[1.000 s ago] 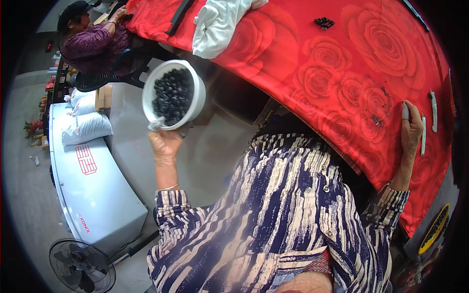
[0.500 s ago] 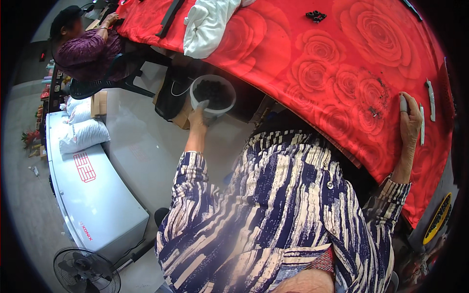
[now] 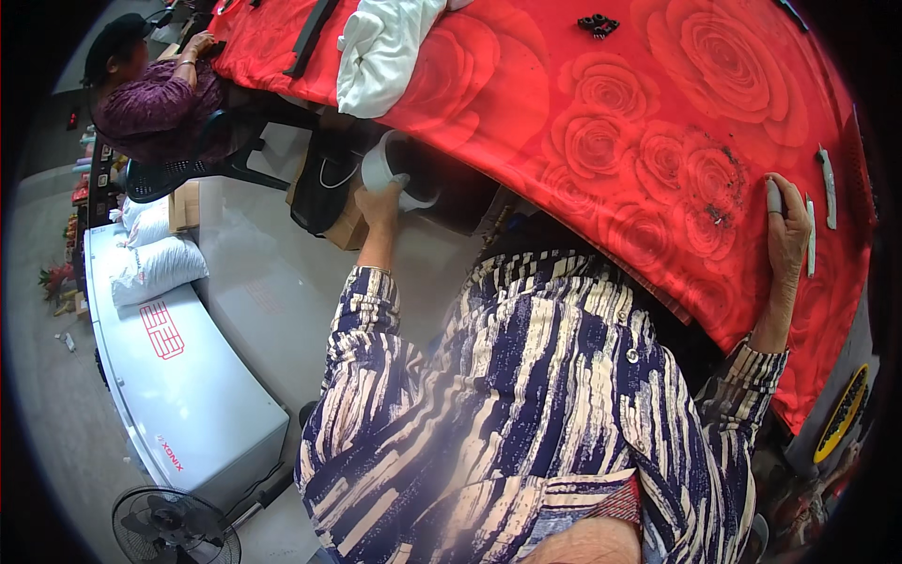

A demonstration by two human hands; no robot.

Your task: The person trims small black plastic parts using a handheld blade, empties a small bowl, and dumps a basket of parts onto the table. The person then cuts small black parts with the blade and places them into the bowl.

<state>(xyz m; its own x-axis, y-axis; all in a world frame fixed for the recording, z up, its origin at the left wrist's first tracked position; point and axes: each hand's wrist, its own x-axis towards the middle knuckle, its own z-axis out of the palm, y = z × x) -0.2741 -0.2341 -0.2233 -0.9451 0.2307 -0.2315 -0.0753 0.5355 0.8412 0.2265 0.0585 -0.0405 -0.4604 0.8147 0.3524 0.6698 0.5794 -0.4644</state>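
Down at the left, beside the table's edge, my left hand grips the rim of a white plastic tub. The tub is tipped on its side, its mouth turned right toward the dark space under the table; its contents are hard to make out. My right hand lies on the red rose-patterned tablecloth with fingers extended, holding nothing. A pale grey cover sits on one of its fingers. Next to it are two slim white tools, and black crumbs are scattered on the cloth.
A small heap of black parts and a white cloth lie on the table. A black bag stands beside the tub. Leftward are a person, a white chest and a fan. A yellow-rimmed tray is at right.
The tub has tilted from mouth-up, showing dark pieces inside, to lying sideways toward the space under the table. My left hand has turned with it. My right hand has stayed put.
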